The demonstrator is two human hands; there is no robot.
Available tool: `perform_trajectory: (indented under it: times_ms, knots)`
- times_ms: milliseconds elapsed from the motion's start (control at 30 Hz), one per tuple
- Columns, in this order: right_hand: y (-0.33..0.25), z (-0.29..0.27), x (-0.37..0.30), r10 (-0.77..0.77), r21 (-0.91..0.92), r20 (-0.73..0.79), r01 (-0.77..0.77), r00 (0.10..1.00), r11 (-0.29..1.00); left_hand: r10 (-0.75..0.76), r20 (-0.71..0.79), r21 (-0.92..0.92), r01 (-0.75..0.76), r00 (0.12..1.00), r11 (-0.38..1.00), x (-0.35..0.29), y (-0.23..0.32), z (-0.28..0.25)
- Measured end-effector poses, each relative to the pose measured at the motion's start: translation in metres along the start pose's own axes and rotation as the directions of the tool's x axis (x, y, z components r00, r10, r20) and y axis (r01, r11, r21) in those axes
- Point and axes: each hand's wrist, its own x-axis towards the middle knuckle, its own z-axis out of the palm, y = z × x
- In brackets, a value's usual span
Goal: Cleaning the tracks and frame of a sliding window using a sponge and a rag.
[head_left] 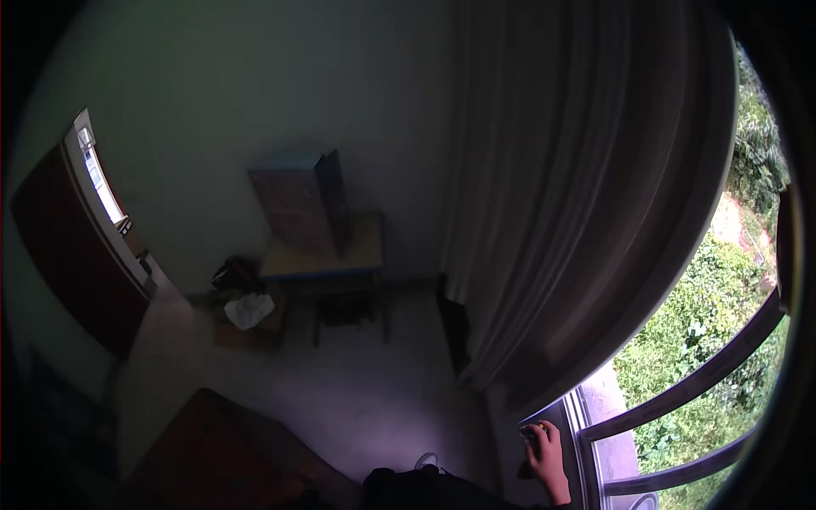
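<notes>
My right hand [547,459] is at the lower right, over the dark window ledge [571,442] beside the curtain's lower end. Its fingers are bent and close together around something small and dark, with a yellowish speck near the fingertips. The shade hides what that thing is. Right of the hand runs the pale window frame [580,410]. I cannot find my left hand in the dark lower part of the picture.
A long curtain [544,195] hangs left of the window, which has curved dark bars [697,382]. A box [297,204] stands on a small table [365,246]. A carton [246,331] with white cloth is beside it. A reddish-brown tabletop [229,442] is near; a door [81,246] stands ajar.
</notes>
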Motion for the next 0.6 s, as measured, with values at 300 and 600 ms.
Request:
perform_trajectory:
  times_ms: [300,600]
  knots:
    - [-0.064,0.074,0.168,-0.323,0.089,0.194,0.311,0.926,0.946,-0.238,0.008,-0.564,0.201,0.971,0.801,-0.033,0.001,0.024]
    - [-0.103,0.191,0.285,-0.527,0.248,0.148,0.484,0.837,0.839,-0.081,-0.182,-0.619,-0.051,0.98,0.784,-0.001,0.069,-0.039]
